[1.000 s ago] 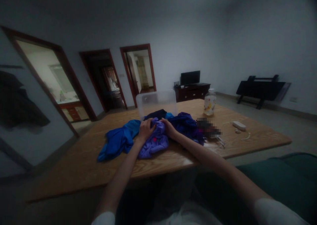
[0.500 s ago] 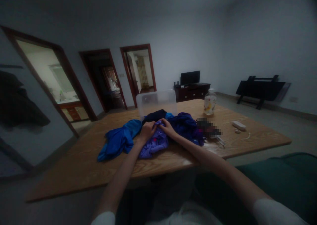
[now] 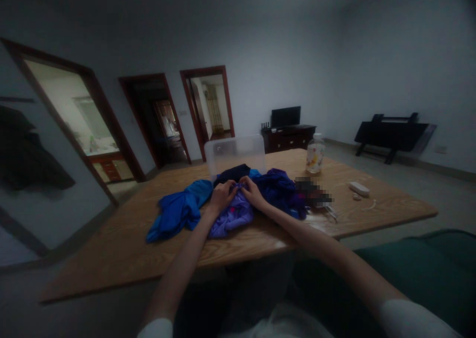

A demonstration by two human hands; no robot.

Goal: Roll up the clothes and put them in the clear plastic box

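A light purple piece of clothing (image 3: 233, 218) lies crumpled near the middle of the table, with a small red spot on it. My left hand (image 3: 223, 195) pinches its upper edge from the left. From the right, my right hand (image 3: 252, 193) pinches the same edge, the fingertips of both hands close together. Blue clothing (image 3: 180, 210) spreads out beside my left hand. Dark purple clothing (image 3: 277, 189) is heaped beside my right hand. Behind my hands lies a black piece of clothing (image 3: 234, 173).
A clear plastic bin (image 3: 236, 149) stands behind the clothes on the wooden table (image 3: 122, 258). To the right are a bottle (image 3: 315, 154), a blurred-out item (image 3: 314, 192), a white object (image 3: 359, 188) and small pieces. A green chair (image 3: 420, 268) is at the lower right.
My fingers have shifted slightly along the purple clothing's upper edge, my fingertips still together. The rest of the clothes look the same.
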